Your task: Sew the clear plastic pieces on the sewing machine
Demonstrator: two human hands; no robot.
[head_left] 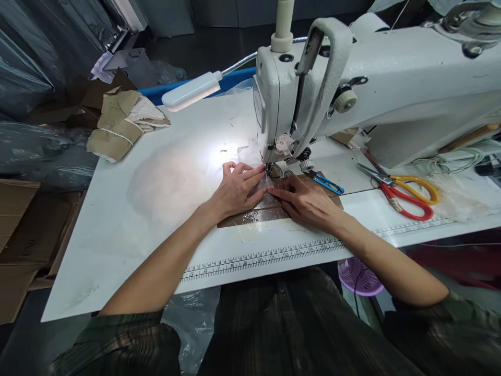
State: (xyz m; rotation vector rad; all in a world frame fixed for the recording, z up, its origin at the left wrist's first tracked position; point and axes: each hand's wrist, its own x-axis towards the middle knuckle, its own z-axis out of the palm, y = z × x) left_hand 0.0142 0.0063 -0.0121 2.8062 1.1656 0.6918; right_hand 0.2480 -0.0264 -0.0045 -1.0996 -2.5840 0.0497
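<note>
A white sewing machine [270, 104] stands over the white table, its needle area just beyond my fingertips. My left hand [238, 189] lies with fingers spread on a thin, clear-looking piece of material left of the presser foot. To the right of the foot, my right hand [303, 201] has its thumb and index finger together at the edge of that material; whether they grip it is hard to make out. Under both hands is a brown taped sheet [250, 218]. Blue thread snips [329, 184] rest just beyond my right hand.
Red-handled and yellow-handled scissors [407, 196] lie at the right beside coiled cord. A lamp [193, 91] reaches over the table [105, 250]. A wrapped bundle [117, 125] sits at the back left. A ruler strip [258, 258] runs along the front edge. A purple basket [360, 277] is below.
</note>
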